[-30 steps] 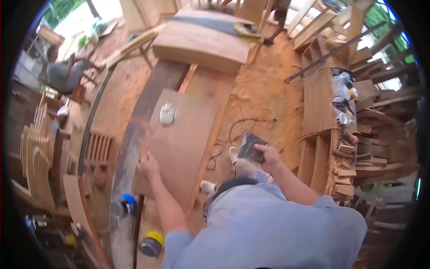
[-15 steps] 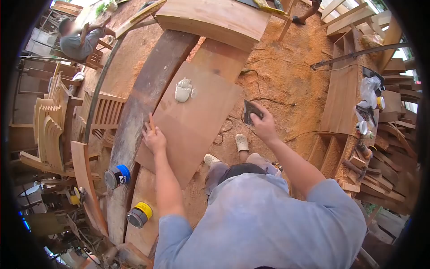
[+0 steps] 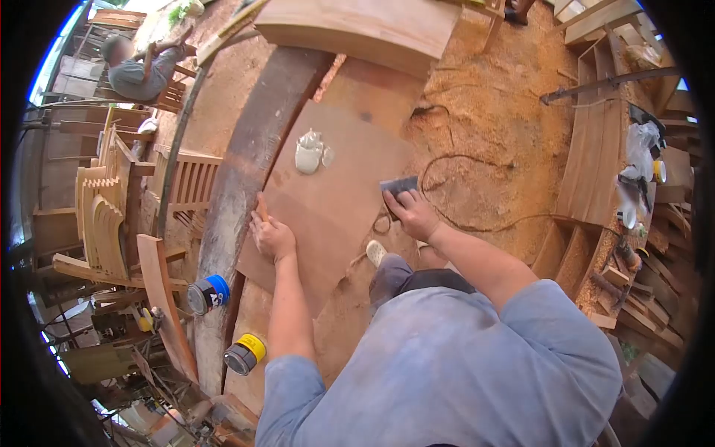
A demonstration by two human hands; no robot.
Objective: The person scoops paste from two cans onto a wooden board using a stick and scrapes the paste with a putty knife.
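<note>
A thin brown board (image 3: 335, 194) lies on the bench, with a blob of pale paste (image 3: 308, 153) on its upper part. At the board's left edge is my left hand (image 3: 273, 237), its fingers around a small orange-brown stick-like piece (image 3: 261, 206). My right hand (image 3: 414, 214) grips a dark flat scraper (image 3: 399, 184) near the board's right edge. Two tins stand toward the lower left, one with a blue band (image 3: 217, 289) and one with a yellow band (image 3: 255, 346).
A thick pale wooden block (image 3: 357, 26) lies across the far end of the bench. A cable (image 3: 477, 158) runs over the sawdust-covered ground. Slatted wooden parts (image 3: 195, 179) stand left. Another person (image 3: 141, 71) sits at the upper left.
The scraper in my right hand has moved down and left from its place over the ground to the board's right edge, and its angle has turned. My left hand stays at the left edge. The view has shifted.
</note>
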